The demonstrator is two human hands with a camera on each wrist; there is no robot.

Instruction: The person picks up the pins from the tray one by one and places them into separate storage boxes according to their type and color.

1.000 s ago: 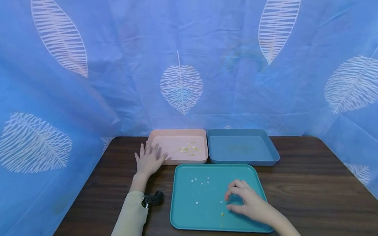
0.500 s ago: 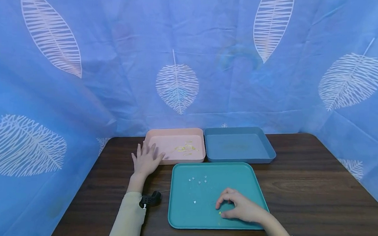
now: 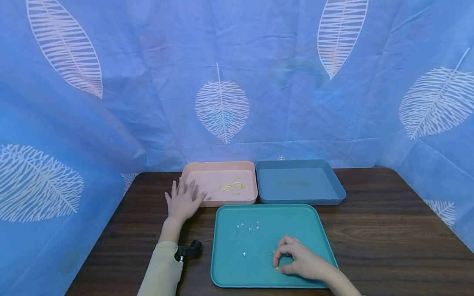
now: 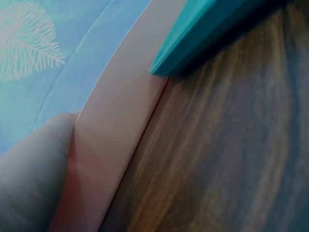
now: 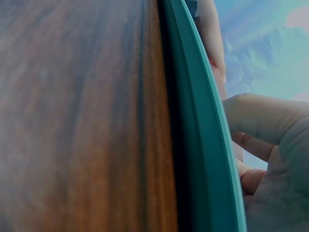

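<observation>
My left hand lies spread over the front left corner of the pink tray, its fingers straight; in the left wrist view the thumb is against the tray's wall. Inside that tray lie several thin yellow pieces. Over the teal tray, my right hand pinches a small yellow piece between thumb and forefinger. Several tiny clear pieces are scattered on the teal tray. In the right wrist view the tray's rim hides the fingertips of the right hand.
A blue tray stands beside the pink one, behind the teal tray. All three sit on a dark wooden table. A blue curtain with white leaf patterns hangs along the back and sides.
My right hand has moved left and down to the yellow piece, and its thumb and forefinger have closed on it. The left hand stays on the pink tray. The head view has shifted slightly.
</observation>
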